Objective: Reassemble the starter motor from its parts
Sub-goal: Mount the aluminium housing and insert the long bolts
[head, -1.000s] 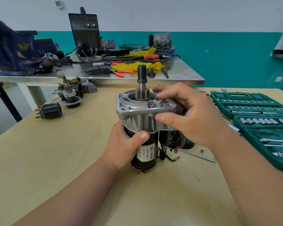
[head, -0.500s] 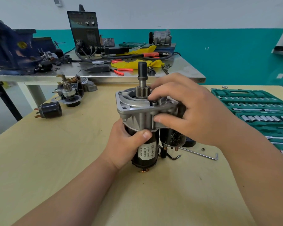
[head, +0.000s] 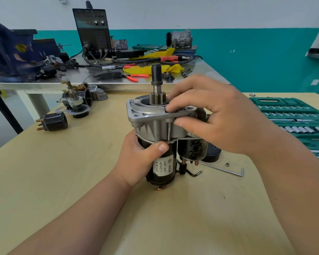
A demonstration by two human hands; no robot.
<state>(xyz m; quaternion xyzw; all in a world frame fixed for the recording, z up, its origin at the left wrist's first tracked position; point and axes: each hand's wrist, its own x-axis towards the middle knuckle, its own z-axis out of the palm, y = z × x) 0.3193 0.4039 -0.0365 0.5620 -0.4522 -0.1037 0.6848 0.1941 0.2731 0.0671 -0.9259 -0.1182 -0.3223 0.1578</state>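
The starter motor (head: 162, 168) stands upright on the wooden table (head: 63, 172), its black labelled body below and its silver nose housing (head: 147, 122) on top, with the pinion shaft (head: 156, 85) sticking up. My left hand (head: 142, 159) grips the black body from the left. My right hand (head: 215, 116) reaches over the housing flange, fingertips on its top and thumb pressing its front beside a long through bolt (head: 168, 131). The black solenoid (head: 191, 150) hangs beside the body, partly hidden by my right hand.
A loose black solenoid (head: 53, 122) and other starter parts (head: 77, 102) lie at the left. A hex key (head: 223, 169) and a small nut (head: 227, 164) lie right of the motor. An open green socket set (head: 293, 118) fills the right edge. A cluttered steel bench (head: 99, 74) stands behind.
My right hand has slid its fingertips further over the flange top toward the pinion. My left hand keeps its grip on the body. The view has shifted slightly.
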